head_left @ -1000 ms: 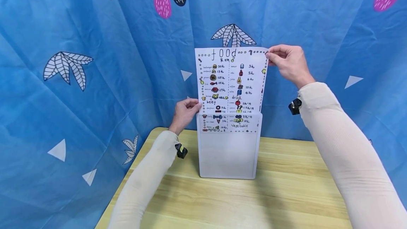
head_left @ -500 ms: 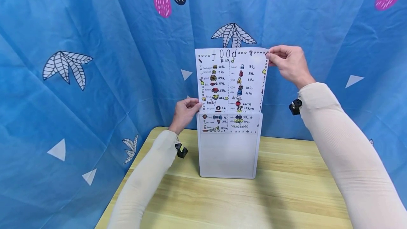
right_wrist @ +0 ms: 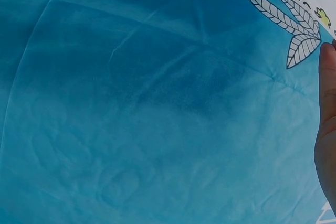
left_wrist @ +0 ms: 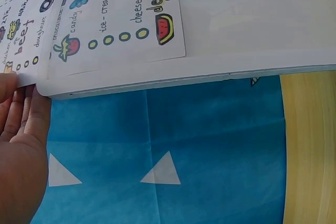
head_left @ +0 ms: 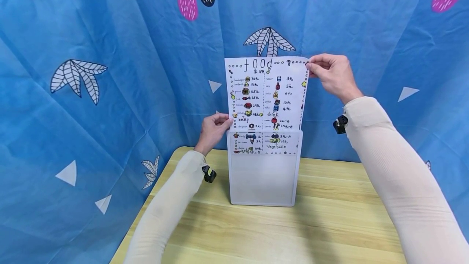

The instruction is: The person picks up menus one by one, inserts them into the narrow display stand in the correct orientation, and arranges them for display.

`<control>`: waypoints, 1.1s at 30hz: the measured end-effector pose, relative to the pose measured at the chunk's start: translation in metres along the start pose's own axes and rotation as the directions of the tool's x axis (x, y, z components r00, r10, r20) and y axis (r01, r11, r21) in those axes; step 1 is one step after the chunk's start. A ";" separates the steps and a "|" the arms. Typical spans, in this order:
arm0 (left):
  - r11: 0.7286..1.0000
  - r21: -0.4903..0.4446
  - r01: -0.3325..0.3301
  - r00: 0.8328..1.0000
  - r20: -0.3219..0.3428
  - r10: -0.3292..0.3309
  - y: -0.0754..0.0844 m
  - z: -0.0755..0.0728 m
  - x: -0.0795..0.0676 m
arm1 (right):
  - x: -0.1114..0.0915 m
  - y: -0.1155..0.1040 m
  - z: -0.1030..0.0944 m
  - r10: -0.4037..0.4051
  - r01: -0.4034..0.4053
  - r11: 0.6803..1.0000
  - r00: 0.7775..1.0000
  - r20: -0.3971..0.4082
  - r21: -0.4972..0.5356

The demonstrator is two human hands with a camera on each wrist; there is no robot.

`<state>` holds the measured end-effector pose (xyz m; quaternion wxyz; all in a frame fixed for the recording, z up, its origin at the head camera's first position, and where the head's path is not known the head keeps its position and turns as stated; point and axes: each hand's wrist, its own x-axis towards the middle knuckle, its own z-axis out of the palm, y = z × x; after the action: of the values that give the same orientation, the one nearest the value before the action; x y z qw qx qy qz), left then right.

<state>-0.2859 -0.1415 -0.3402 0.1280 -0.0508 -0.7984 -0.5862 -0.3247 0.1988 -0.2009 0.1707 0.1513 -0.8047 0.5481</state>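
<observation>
A white paper menu [head_left: 282,93], headed "food" with small coloured drawings and prices, stands upright in the head view. Its lower part lies behind the translucent front of a sign holder [head_left: 261,180], which stands on the table. My right hand [head_left: 337,75] pinches the sheet's top right corner between thumb and fingers. Lower down, my left hand [head_left: 213,131] pinches the left edge just above the holder's upper left corner. The left wrist view shows the sheet's bottom rows through the holder's clear front [left_wrist: 262,19], with fingers [left_wrist: 37,119] behind the edge.
A light wood-grain table [head_left: 340,207] carries the holder near its back edge. Blue curtain [head_left: 146,31] with leaf and triangle prints hangs behind and along the left side. Each sleeved wrist wears a small black camera [head_left: 209,173].
The menu has slid slightly down into the holder over the last half second, my right hand lowering with it. My left hand and the holder stay in place.
</observation>
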 end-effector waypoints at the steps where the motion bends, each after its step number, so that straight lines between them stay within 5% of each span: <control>1: 1.000 0.001 0.000 1.000 -0.001 0.000 0.000 0.000 0.000 | 0.000 0.000 0.000 0.000 0.000 1.000 1.000 0.001 -0.001; 33: 1.000 0.003 -0.025 1.000 -0.001 0.025 0.002 0.000 -0.001 | -0.003 0.004 0.001 -0.004 0.005 1.000 1.000 0.026 -0.028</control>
<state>-0.2842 -0.1404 -0.3391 0.1357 -0.0603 -0.7985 -0.5835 -0.3241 0.1994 -0.2061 0.1636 0.1579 -0.8140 0.5344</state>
